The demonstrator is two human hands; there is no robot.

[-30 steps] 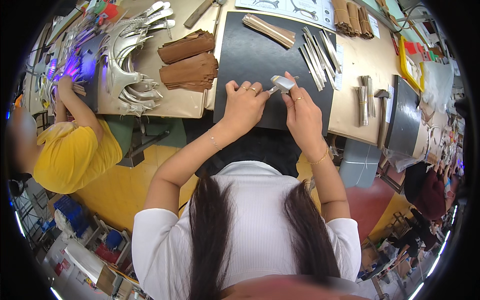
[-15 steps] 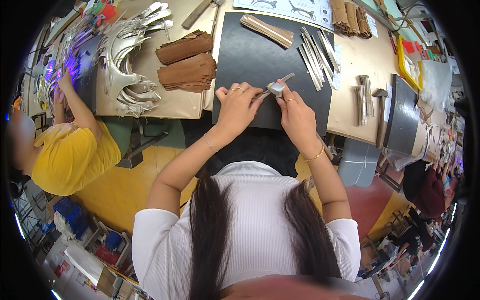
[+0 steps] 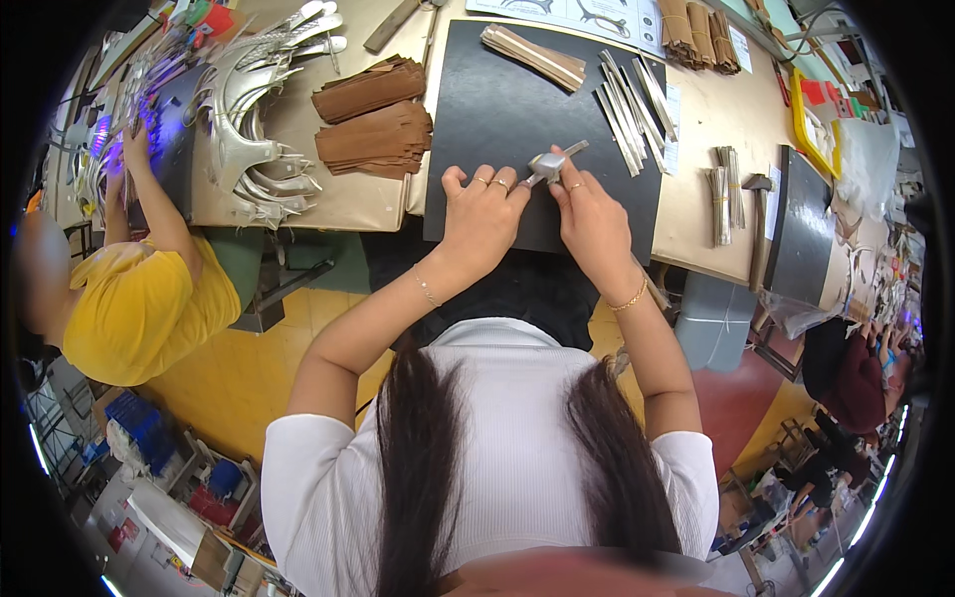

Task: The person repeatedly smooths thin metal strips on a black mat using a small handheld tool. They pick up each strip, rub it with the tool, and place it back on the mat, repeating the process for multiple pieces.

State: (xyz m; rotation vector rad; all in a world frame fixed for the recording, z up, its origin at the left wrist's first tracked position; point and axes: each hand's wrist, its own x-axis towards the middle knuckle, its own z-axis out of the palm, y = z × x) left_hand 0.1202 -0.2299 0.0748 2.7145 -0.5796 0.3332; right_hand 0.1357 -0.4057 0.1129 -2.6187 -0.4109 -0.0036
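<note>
My left hand (image 3: 482, 221) pinches a narrow silvery strip (image 3: 575, 148) between thumb and fingers; its far end sticks out to the upper right. My right hand (image 3: 595, 224) is closed around what looks like a hammer, its blocky silver head (image 3: 545, 167) lying over the strip by my left fingertips. A wooden handle (image 3: 652, 291) shows past my right wrist, in line with that head; my palm hides the middle. Both hands are above the near part of a black mat (image 3: 477, 109). Several loose silvery strips (image 3: 622, 119) lie on its far right.
A brown-and-pale strip bundle (image 3: 534, 57) rests at the mat's far side. Left are brown strip stacks (image 3: 373, 139) and curved silvery frames (image 3: 244, 159). Right are tied silvery bundles (image 3: 724, 204) and another hammer (image 3: 759, 224). A person in a yellow top (image 3: 149, 308) works at left.
My left fingers have shifted slightly up and left along the strip. The strip and hammer head have moved a little left and toward the far side.
</note>
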